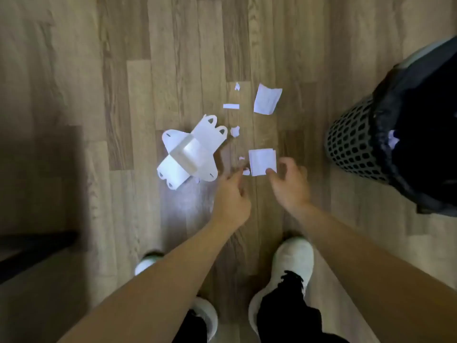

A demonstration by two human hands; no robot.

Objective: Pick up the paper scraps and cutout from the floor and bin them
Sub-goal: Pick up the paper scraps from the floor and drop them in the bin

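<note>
A white cross-shaped paper cutout (189, 152) lies on the wooden floor, left of centre. Several white scraps lie to its right: a square piece (262, 160), a larger curled piece (267, 99), a thin strip (231, 106), a crumpled bit (235, 131) and tiny bits (246, 172). My right hand (289, 184) reaches down, its fingertips at the square piece's lower right corner, fingers apart. My left hand (231, 196) has its forefinger pointing at the tiny bits beside the square; it holds nothing. The black mesh bin (351, 144) with a dark liner stands at the right.
My two feet in white shoes (294, 258) stand on the floor below the hands. A dark piece of furniture (37, 194) borders the left side. Wooden floor stretches beyond the scraps.
</note>
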